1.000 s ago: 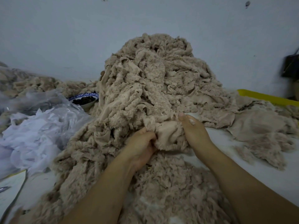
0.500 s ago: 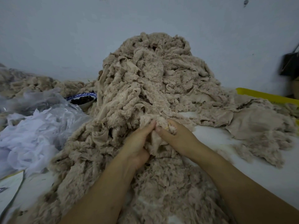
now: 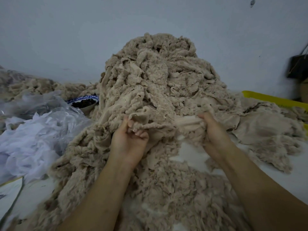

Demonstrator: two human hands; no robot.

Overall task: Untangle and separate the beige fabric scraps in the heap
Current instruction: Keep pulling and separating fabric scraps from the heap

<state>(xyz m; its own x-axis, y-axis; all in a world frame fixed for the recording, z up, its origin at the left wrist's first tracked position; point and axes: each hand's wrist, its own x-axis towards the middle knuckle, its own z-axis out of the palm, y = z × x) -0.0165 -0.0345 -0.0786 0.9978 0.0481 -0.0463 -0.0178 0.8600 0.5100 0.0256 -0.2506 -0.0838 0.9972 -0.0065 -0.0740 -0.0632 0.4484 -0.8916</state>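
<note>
Grip: left hand [image 3: 130, 139] and right hand [image 3: 211, 129] clench one scrap [image 3: 188, 121], centre frame.
Risk: hard pull may tear it or topple heap [image 3: 153, 77].

Heap [image 3: 158, 84]: beige throughout, fuzzy faces a shade greyer.
Scrap [image 3: 188, 121]: paler, pinkish beige, plain.
Surface [image 3: 191, 152]: white.
Wall [image 3: 66, 39]: pale grey-blue, a few dark specks.
Bowl [image 3: 80, 99]: blue-and-white patterned rim; contents black.
Plastic [image 3: 33, 139]: translucent white, lilac cast.
Far-right edge [image 3: 273, 100]: yellow.
Bag [image 3: 298, 67]: black.
</note>
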